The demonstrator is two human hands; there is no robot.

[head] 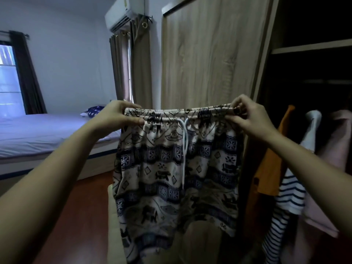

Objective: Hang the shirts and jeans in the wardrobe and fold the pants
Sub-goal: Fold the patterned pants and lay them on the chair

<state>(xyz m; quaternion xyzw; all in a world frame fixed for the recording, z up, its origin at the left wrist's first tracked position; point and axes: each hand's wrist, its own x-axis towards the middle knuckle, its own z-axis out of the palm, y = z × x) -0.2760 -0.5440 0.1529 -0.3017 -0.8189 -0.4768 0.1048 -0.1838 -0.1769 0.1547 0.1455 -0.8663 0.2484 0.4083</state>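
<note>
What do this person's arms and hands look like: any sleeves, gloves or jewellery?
No sleeve shows on the left forearm or the right forearm, down to the picture's edge. The left hand and right hand wear no gloves; no ring, watch or bracelet is visible.

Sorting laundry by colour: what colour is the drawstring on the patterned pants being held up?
White. The drawstring hangs down the front of the cream-and-navy patterned pants, clearest in the head view.

Open at left over the floor (80, 202), up to the bed (38, 134). Blocked straight ahead by the wardrobe door (209, 54), just behind the held-up pants (177, 168). Crowded at right by the hanging orange shirt (270, 164) and striped shirt (291, 195); dark and open below the shelf (312, 47).
</note>
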